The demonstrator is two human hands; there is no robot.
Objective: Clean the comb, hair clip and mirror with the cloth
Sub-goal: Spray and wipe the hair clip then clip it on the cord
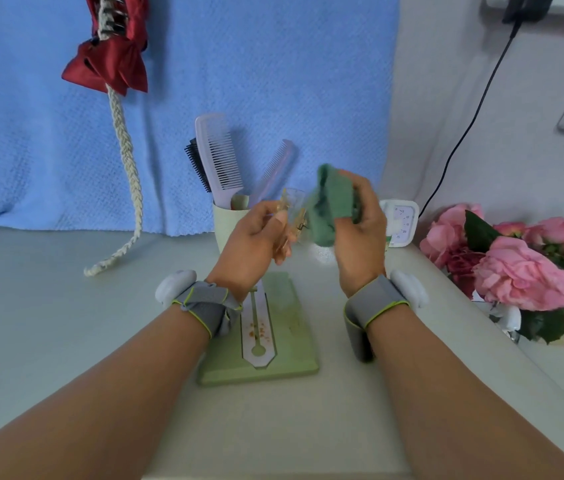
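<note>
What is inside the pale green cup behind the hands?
The cup holds a wide lilac comb, a narrow lilac comb and a black brush. Their lower ends are hidden by its wall and by the left hand.

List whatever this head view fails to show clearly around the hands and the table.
Head view:
1. Hair clip: blurred, translucent, partly covered by the left hand; open or closed is unclear.
2. Green slab: far corner behind the left wrist strap; whether it is the mirror cannot be told.
3. White dial: partly behind the right hand holding the cloth; numerals too small.
4. Red fabric: cut off by the top edge.
</note>
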